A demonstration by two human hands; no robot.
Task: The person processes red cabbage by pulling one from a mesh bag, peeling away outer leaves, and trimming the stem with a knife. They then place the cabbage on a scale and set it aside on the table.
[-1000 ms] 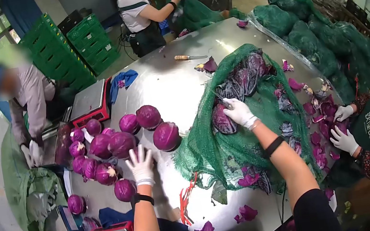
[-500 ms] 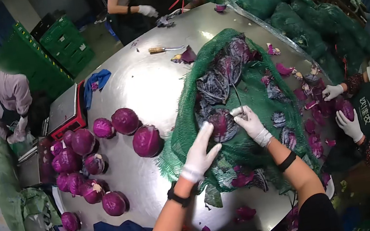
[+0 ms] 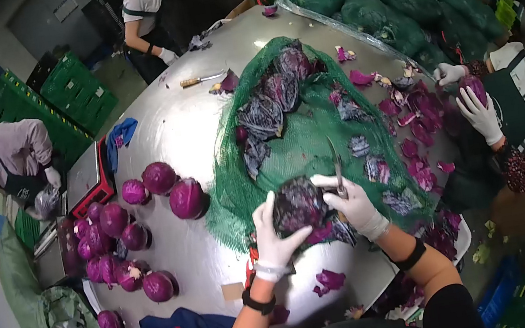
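Gloved in white, my left hand (image 3: 273,239) cups a dark red cabbage (image 3: 298,206) from its left side, fingers and thumb around it. My right hand (image 3: 356,208), also gloved, grips a small knife (image 3: 336,160) whose curved blade points away from me. The right fingertips touch the cabbage's right side. Beneath and beyond the hands lies an open green mesh bag (image 3: 313,135). More dark-leaved cabbages (image 3: 262,117) rest in its far left part, with loose outer leaves (image 3: 376,168) on the right of the mesh.
Peeled purple cabbages (image 3: 187,198) are grouped on the left of the steel table (image 3: 184,121). Another knife (image 3: 202,79) lies at the back. A co-worker (image 3: 513,97) at the right holds a cabbage beside leaf trimmings. Red scales (image 3: 87,178) stand left; full mesh bags (image 3: 382,7) lie behind.
The cabbage has come out of the bag's middle toward me, held in my left hand. My right hand moved nearer too, the knife still in it. The view has shifted.
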